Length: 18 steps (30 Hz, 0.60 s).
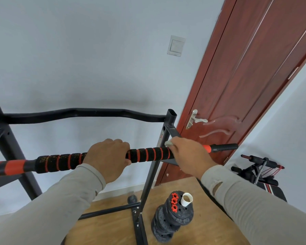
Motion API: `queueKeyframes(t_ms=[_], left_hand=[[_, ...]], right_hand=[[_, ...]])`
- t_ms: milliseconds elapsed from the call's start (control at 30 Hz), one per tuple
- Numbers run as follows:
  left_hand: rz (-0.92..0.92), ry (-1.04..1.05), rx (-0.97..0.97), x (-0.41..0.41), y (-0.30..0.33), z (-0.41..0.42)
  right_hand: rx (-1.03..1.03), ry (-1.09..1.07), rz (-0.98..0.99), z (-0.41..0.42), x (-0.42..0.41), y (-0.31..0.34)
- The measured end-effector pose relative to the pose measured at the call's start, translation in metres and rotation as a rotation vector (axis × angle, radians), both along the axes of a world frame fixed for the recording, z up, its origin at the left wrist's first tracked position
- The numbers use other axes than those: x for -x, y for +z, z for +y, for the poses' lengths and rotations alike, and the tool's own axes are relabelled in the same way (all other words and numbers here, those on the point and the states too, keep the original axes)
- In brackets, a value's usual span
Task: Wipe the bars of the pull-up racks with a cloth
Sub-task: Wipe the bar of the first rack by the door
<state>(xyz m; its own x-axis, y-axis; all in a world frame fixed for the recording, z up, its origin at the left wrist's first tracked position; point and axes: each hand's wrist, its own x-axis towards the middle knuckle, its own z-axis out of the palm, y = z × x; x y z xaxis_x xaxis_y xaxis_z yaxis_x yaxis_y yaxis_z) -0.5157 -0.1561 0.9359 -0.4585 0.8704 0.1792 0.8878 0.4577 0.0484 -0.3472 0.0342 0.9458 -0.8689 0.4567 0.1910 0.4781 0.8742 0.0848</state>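
Step in hand: wiping padded bar (102, 159), running across mid-frame. Left hand (108, 156) fingers wrapped round bar, steadying. Right hand (189, 155) fingers clamped on cloth (168, 143) against bar, right of centre. Next, likely: slide cloth along foam toward left hand; black top bar (81, 114) apparently still to do.

Single head-worn wide-angle view, looking forward and down from above the forearms. Very near: both hands fill the lower middle, left hand (107, 157) and right hand (189, 155) curled over the striped bar (148, 154). Beyond the fingers: the black pull-up bar (78, 114) and wall. Below them: the floor. Edges bow, the door (245, 89) leans. No second view.
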Motion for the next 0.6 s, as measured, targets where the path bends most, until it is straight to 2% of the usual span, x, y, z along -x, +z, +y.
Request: queueKeyframes(t_ms=[200,400,500,600], left_hand=[[0.010,0.002,-0.001,0.000,-0.001,0.001],[-0.011,0.003,-0.021,0.002,-0.001,-0.001],[-0.014,0.011,-0.014,0.002,-0.002,-0.001],[-0.030,0.018,-0.014,0.000,0.000,-0.002]], right_hand=[[0.018,0.012,0.122,-0.037,0.021,-0.015],[0.019,0.323,0.225,-0.076,0.049,-0.028],[-0.065,0.375,0.060,-0.049,0.032,-0.021],[-0.065,0.287,-0.077,-0.016,0.011,0.003]])
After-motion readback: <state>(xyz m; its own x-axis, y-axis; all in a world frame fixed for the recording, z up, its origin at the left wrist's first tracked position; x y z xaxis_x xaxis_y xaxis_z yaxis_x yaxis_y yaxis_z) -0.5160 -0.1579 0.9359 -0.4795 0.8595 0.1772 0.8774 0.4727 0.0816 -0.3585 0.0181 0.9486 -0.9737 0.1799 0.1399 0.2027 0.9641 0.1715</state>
